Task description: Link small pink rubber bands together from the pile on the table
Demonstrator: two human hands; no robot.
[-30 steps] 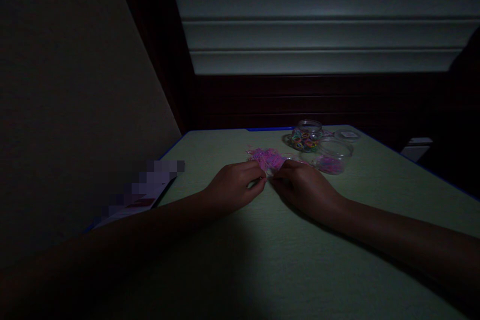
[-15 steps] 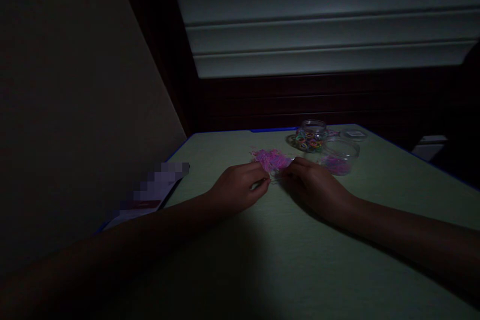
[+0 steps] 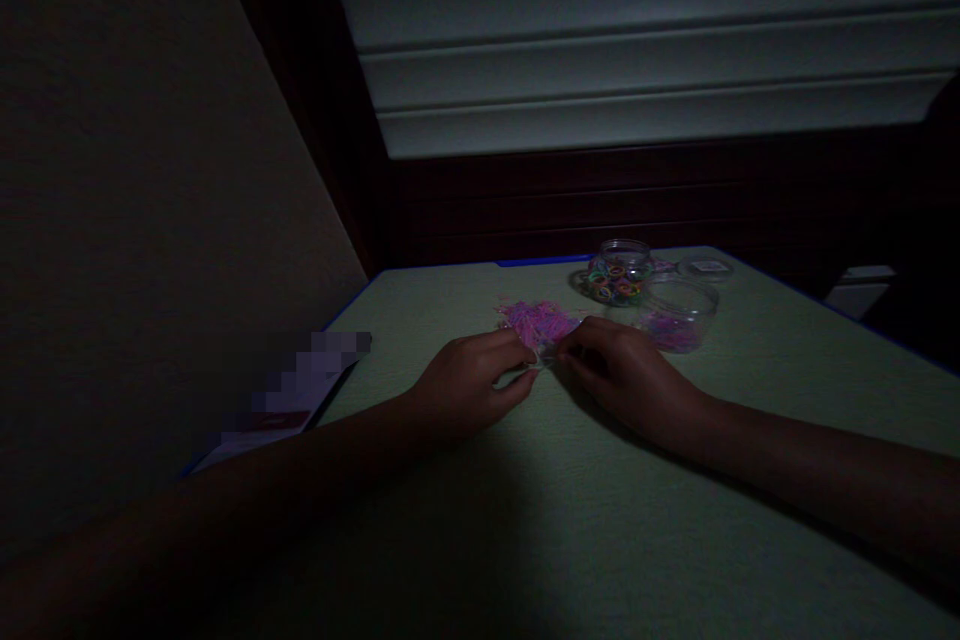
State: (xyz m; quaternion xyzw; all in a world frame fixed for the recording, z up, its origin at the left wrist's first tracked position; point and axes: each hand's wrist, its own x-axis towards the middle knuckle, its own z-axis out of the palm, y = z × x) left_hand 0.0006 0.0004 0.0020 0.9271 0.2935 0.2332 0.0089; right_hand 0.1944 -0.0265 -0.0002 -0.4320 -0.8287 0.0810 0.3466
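1. Thin pale strands (image 3: 543, 360) lie in the small gap between the two hands, just in front of a loose pile of pink and purple bands (image 3: 538, 322) on the table. Their exact shape is too dim to make out.
2. Left hand (image 3: 469, 380): partly curled, the thumb and forefinger bowed apart with their tips close together. The strands meet these tips, but I cannot tell whether they are pinched there.
3. Right hand (image 3: 626, 365): curled more tightly, its fingertips bunched and turned toward the left hand. The strands reach toward them; whether the fingers have hold of one is hidden in shadow.
4. Beyond the right hand, a clear tub (image 3: 681, 298) contains more pink and purple pieces, and next to it a rounded clear jar (image 3: 625, 250) holds multicoloured rings. Both are uncovered, and a clear round lid (image 3: 705, 268) lies near them.
5. The pale green table (image 3: 637, 530) has blue edging. Papers (image 3: 289, 405), partly blurred out, lie at its left edge.
6. Behind the table, pale horizontal slats (image 3: 637, 60) sit within a dark frame; the whole room is dim.
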